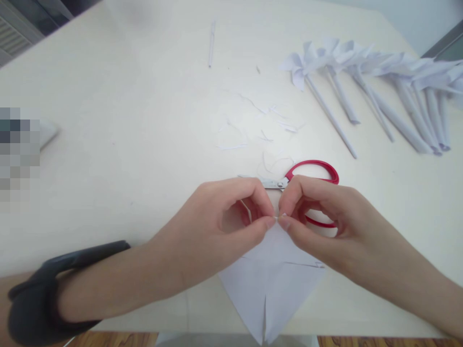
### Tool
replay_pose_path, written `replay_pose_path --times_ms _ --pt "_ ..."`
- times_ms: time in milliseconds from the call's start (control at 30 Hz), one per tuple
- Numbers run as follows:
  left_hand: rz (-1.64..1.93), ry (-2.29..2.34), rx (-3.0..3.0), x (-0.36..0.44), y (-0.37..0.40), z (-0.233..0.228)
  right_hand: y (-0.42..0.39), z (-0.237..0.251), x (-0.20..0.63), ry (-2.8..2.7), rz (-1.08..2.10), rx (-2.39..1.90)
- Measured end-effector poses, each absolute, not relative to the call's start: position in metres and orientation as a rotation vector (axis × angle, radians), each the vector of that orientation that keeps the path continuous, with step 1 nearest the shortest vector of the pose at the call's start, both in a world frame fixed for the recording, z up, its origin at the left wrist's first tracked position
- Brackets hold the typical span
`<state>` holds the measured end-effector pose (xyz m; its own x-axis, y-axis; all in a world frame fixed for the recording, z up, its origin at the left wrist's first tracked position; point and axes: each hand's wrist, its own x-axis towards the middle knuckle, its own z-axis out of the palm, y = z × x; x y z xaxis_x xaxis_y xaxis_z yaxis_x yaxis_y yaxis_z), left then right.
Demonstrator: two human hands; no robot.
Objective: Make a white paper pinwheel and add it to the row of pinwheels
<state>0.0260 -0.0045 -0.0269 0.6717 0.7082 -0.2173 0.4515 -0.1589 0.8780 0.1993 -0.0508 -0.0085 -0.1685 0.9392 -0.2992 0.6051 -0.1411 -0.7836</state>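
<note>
A folded white paper sheet [275, 284] lies at the table's near edge, with slits cut into it and its lower point hanging past the edge. My left hand [220, 226] and my right hand [318, 217] meet above its upper tip. Thumb and forefinger of each hand pinch that tip together. Red-handled scissors [311, 168] lie flat on the table just behind my fingers, partly hidden by my right hand.
Several white paper pinwheels on rolled paper sticks [379, 91] lie in a row at the far right. Thin paper trimmings [253, 130] are scattered mid-table. A single rolled paper stick [211, 43] lies at the back. The pale table [108, 96] ends just below my wrists.
</note>
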Motion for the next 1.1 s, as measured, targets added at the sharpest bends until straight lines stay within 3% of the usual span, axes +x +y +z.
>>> replay_pose_path --times_ms 267,700,1100 --pt "0.365 0.937 1.913 0.026 -0.008 -0.021 -0.055 -0.012 0.199 -1.746 1.204 -1.713" --pt "0.364 0.840 1.554 0.024 -0.001 -0.021 -0.048 -0.005 0.207 -1.664 1.450 -1.629" --pt "0.374 0.823 1.560 0.024 -0.001 -0.019 -0.046 -0.004 0.208 -1.707 1.425 -1.651"
